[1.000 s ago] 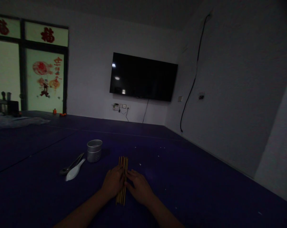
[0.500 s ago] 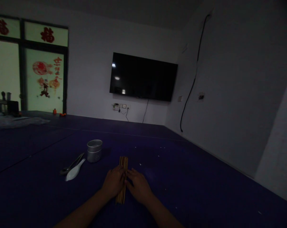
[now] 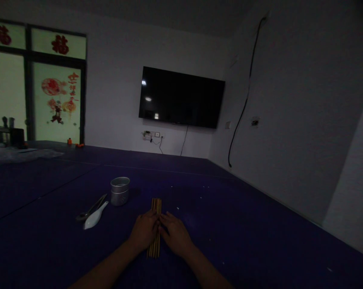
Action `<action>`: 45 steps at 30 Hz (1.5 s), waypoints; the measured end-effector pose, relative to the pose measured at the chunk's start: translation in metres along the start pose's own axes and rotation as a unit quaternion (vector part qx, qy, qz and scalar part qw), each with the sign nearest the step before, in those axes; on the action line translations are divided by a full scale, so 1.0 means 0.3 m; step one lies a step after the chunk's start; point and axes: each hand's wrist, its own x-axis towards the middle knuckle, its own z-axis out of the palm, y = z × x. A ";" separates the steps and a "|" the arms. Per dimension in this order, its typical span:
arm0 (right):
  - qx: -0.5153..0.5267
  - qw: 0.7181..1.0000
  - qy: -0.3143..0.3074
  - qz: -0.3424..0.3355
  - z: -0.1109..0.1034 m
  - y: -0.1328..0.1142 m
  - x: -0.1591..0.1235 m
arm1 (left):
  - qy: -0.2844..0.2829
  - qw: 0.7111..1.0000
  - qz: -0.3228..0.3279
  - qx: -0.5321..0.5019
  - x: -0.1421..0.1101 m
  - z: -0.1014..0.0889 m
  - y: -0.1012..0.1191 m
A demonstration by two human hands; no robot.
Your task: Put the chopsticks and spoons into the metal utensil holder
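A bundle of chopsticks (image 3: 156, 204) lies side by side on the dark blue table, pointing away from me. My left hand (image 3: 143, 231) presses on the bundle from the left, its fingers lying over the middle. From the right, my right hand (image 3: 175, 234) pinches the same chopsticks, fingertips meeting those of the left. The hands cover the middle part of the bundle; both ends show. To the left are a silver metal cup (image 3: 120, 198), a white spoon (image 3: 93, 218) and a pair of metal tongs (image 3: 89, 211).
The blue table (image 3: 259, 241) runs back to the wall, with small white specks scattered on it. Clear plastic sheeting (image 3: 33, 154) and small orange objects (image 3: 79, 145) lie at the far left. A television (image 3: 181, 97) hangs on the wall; a black cable (image 3: 244, 104) dangles at right.
The chopsticks have drawn closer together and their ends are more even. My right fingertips have moved slightly left onto the bundle. The cup, spoon and tongs stay put.
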 end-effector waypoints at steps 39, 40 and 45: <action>-0.046 0.999 0.012 -0.002 -0.013 -0.024 0.017 | 0.002 1.000 0.012 -0.020 -0.005 -0.023 0.007; -0.043 0.999 0.012 -0.003 -0.014 -0.023 0.017 | 0.004 1.000 0.014 -0.022 -0.005 -0.023 0.007; -0.034 0.999 0.015 -0.014 -0.012 -0.017 0.017 | 0.002 1.000 0.009 -0.022 -0.005 -0.018 0.004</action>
